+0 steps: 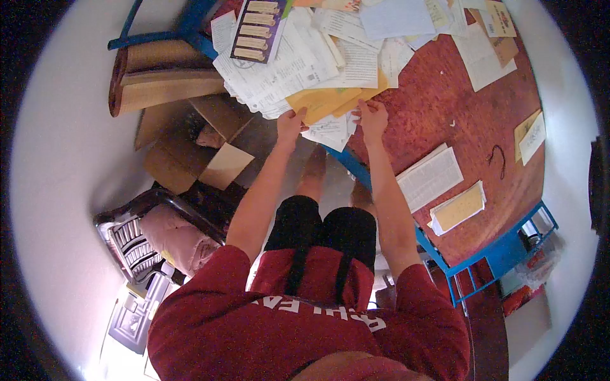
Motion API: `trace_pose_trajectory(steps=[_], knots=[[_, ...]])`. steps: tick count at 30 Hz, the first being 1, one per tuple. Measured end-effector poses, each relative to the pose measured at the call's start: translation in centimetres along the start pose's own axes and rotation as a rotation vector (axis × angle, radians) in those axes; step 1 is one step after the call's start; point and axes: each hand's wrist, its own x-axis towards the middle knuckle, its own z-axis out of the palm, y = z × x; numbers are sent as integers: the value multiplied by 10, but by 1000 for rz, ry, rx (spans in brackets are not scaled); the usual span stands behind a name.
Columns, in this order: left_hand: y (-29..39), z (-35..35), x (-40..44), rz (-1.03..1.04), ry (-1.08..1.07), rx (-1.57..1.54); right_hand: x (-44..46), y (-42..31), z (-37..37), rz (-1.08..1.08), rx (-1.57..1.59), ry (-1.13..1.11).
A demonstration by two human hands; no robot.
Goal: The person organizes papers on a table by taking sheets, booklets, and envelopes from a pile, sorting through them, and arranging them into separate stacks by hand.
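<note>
A yellow envelope [327, 101] lies at the near edge of a spread of papers, between my two hands. My left hand [291, 126] pinches its lower left corner, fingers closed. At its right side, my right hand [373, 119] has its fingertips bent and closed on the envelope's edge. Just under the envelope, white printed sheets [329, 133] stick out over the table edge. Behind it spreads a pile of printed papers [286, 73], with a dark purple sheet [259, 28] bearing pale strips on top.
The reddish table [438, 108] has a blue frame. On its right part lie a stack of sheets [432, 178], a bundle with a yellow top [459, 209], a dark cord [497, 159] and more envelopes [528, 136]. Cardboard boxes [175, 149] and a chair [136, 244] stand at left.
</note>
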Motion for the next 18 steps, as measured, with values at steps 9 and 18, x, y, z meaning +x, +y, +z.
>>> trace_pose_trajectory(steps=[9, 18], knots=[[14, 17, -59, -63, -142, -132, -34, 14, 0, 29, 213, -332], [-13, 61, -111, -147, -123, -82, -65, 28, -55, -389, -294, -136]])
